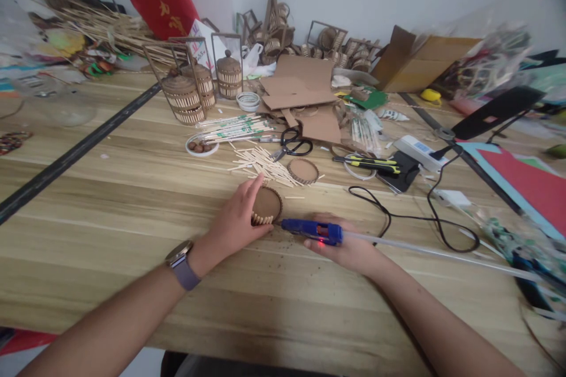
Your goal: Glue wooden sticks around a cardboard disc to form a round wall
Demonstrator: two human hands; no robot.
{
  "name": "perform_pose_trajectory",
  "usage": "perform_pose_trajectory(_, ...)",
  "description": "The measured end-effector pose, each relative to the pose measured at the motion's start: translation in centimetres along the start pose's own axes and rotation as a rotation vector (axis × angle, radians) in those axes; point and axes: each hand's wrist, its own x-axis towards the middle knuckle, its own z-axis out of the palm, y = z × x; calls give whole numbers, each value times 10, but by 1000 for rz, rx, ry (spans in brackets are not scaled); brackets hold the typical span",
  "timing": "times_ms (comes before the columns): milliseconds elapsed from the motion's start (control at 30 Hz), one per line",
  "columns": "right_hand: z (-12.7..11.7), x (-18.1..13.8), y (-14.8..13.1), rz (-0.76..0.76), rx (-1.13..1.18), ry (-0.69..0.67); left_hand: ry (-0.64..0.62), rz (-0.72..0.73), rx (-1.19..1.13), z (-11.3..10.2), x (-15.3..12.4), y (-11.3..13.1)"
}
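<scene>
My left hand [236,215] grips a round brown cardboard disc [267,203] with short wooden sticks glued along its near edge; the fingers curl round its left side. My right hand [349,247] is closed on a blue hot glue gun [312,231], whose nozzle points left at the disc's edge. A long glue stick [424,250] sticks out of the gun's back to the right. A red light glows on the gun. A watch sits on my left wrist.
Behind the disc lie loose wooden sticks [263,165], a second disc [303,171], scissors [292,144], a yellow-black utility knife [367,162] and a black cable [411,218]. Small bamboo cages [190,91], cardboard pieces [300,85] and a box [420,59] stand further back.
</scene>
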Motion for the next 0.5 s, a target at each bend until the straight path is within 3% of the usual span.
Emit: perform_pose_trajectory(500, -1, 1, -1, -11, -27, -26, -3, 13, 9, 0, 0, -1)
